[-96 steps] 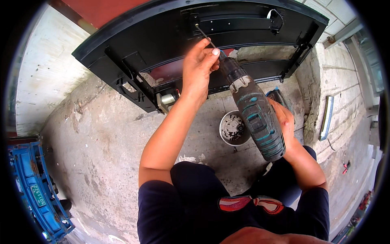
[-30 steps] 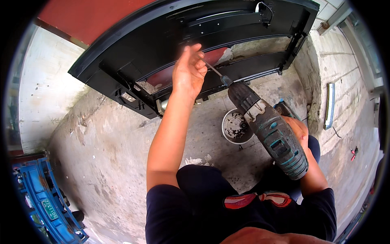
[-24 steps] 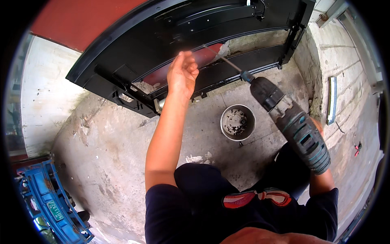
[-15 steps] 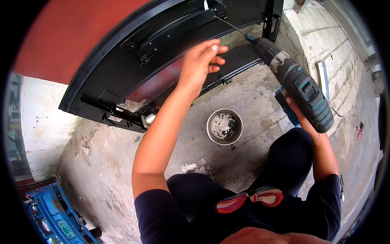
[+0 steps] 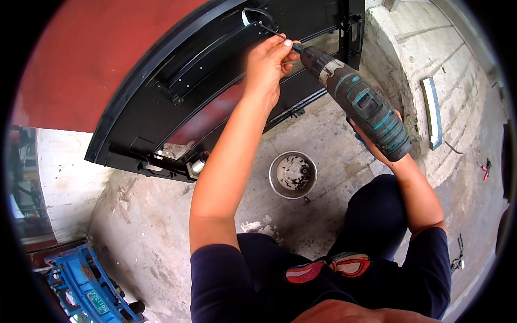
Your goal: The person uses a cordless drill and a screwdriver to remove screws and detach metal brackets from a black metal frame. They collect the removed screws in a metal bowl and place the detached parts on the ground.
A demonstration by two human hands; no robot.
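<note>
A long thin bit [image 5: 271,30] runs from a black cordless drill [image 5: 363,105] with teal trim to a bolt-like point near the end of a strip on the black metal panel [image 5: 124,141]. My left hand [image 5: 267,67] is closed around the bit just ahead of the chuck, thumb and fingertips pinched on it. My right hand [image 5: 381,153] grips the drill's handle, partly hidden beneath the tool's body. A small silver cylinder [image 5: 197,166] sits low on the panel. A metal bowl [image 5: 293,175] holding several small black pieces stands on the ground below the drill.
A red wall [image 5: 64,64] rises behind the panel. A rough concrete ledge [image 5: 401,59] is at right, with a long narrow strip [image 5: 431,113] on it. Red-handled pliers [image 5: 486,169] and other small tools [image 5: 459,253] lie at right. A blue metal vehicle frame [image 5: 81,274] is at lower left.
The view has turned and the drill's tip moved to the strip's other end. My left hand, open half a second ago, has risen and closed on the bit; the drill has shifted left.
</note>
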